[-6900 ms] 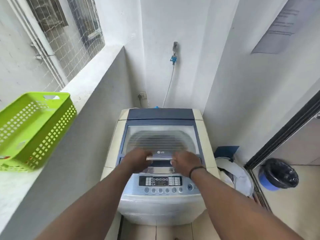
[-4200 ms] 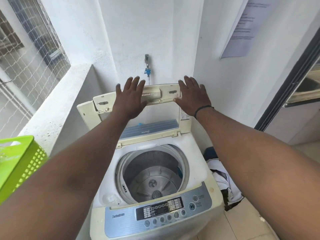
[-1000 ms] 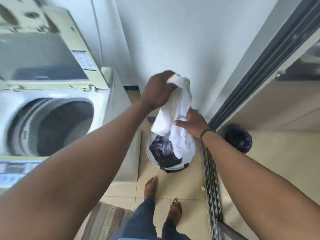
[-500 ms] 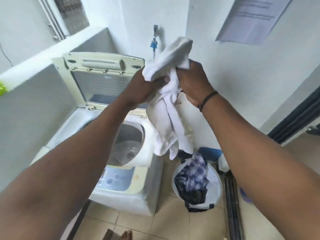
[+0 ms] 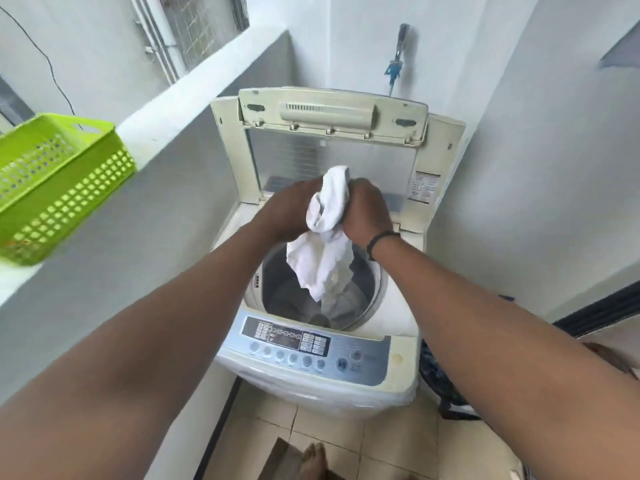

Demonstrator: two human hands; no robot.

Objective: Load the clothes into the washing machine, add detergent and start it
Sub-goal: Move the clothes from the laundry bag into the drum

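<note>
1. Two hands clamp one white garment [image 5: 323, 251]: the left hand [image 5: 287, 211] and the right hand [image 5: 367, 211] are bunched tight against each other around its upper part, fingers curled into the cloth, with a tuft poking out above the knuckles

2. Below the grip the loose tail of the garment hangs down into the mouth of the drum [image 5: 287, 299], so the task's thing is held over the opening of the washing machine [image 5: 391, 358], not yet let go

3. Risk, as I judge it: the hanging cloth is nearer the right side of the opening, so a careless release could leave a fold draped over the rim rather than fully inside, and the lid [image 5: 332, 133] would then trap it

4. The lid stands upright just behind the grip; a knock from the knuckles or a snagged corner could bring it down on the wrists

5. Containers: the drum beneath the grip shows grey metal wall and something pale and blurred at the bottom; I cannot tell whether that is cloth already loaded or the garment's own tail

6. Well to the left of the grip a green basket [image 5: 59, 188] sits on the ledge [image 5: 194, 98]; its contents are mostly hidden

7. Down to the right of the grip, beside the machine, a laundry bag [image 5: 436, 379] shows dark patterned cloth, so more loading likely remains
</note>
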